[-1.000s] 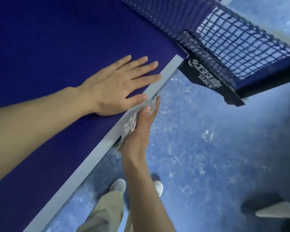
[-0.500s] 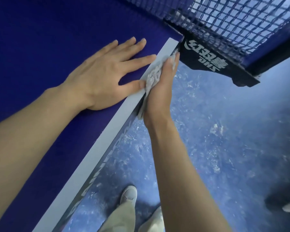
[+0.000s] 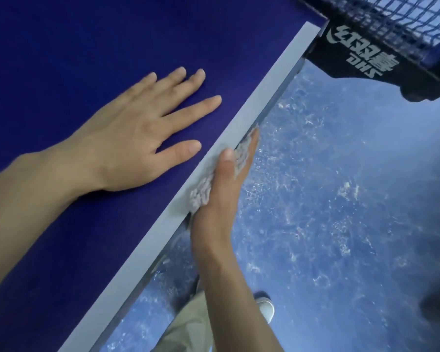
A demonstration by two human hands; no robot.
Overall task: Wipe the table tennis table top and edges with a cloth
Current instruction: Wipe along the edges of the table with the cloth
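i am pressing the soft, nubby cloth [image 3: 235, 161] flat-palmed with my right hand [image 3: 220, 199] against the tabletop [image 3: 61, 47] edge. it is reading light and limp, best pinned under a spread palm. my left hand [image 3: 137, 138] is lying splayed, holding nothing.

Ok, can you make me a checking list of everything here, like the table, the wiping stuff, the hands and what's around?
Surface: dark blue table top with a pale edge stripe.
Job's things: grey cloth pressed on the table's side edge.
Clutter: nothing seen.
Grippers: left hand flat and open on the top; right hand pressing the cloth on the edge.
Cables: nothing seen.
Surroundings: black net clamp with net, mottled blue floor, the person's shoe.
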